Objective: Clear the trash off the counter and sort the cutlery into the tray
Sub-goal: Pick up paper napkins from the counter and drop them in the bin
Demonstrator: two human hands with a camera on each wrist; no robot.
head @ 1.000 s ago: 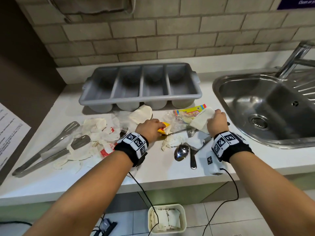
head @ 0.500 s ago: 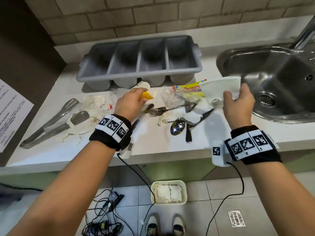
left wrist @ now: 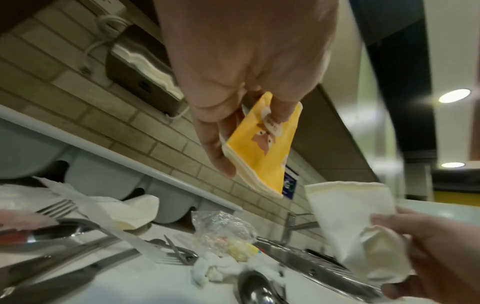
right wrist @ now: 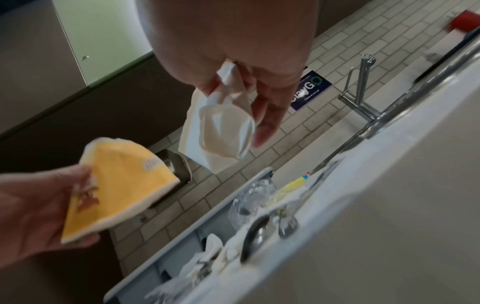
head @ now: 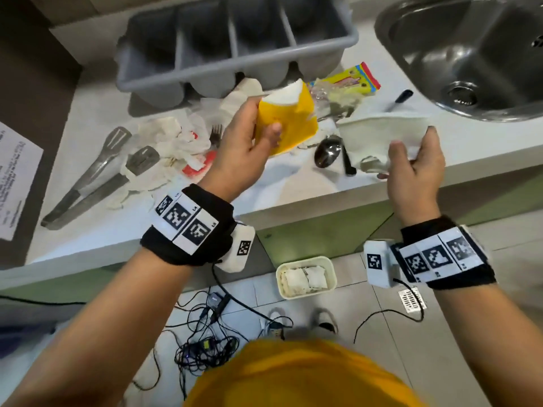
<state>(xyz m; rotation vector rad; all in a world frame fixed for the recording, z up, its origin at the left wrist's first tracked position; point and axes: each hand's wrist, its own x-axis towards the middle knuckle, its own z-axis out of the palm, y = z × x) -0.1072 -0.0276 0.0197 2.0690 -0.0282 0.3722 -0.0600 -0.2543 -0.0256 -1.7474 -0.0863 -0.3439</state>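
Observation:
My left hand (head: 249,142) pinches a folded yellow napkin (head: 291,121) (left wrist: 262,152) (right wrist: 122,185) above the counter. My right hand (head: 414,165) holds a white napkin (head: 382,136) (left wrist: 355,222) (right wrist: 218,131) over the counter's front edge. A spoon (head: 327,151), a fork (head: 216,133) and a dark-handled utensil (head: 348,163) lie among crumpled tissues (head: 173,136) on the white counter (head: 293,189). Metal tongs (head: 97,171) lie at the left. The grey four-slot cutlery tray (head: 235,74) stands at the back.
A steel sink (head: 470,54) is at the right. A colourful wrapper (head: 349,83) and clear plastic lie before the tray. On the floor below stands a small cream bin (head: 305,277) with tissues inside, beside tangled cables (head: 205,345). A paper sheet (head: 14,177) is at far left.
Both hands have lifted off the counter and drawn back toward me, the left with the yellow napkin, the right with the white napkin. The view has tilted downward.

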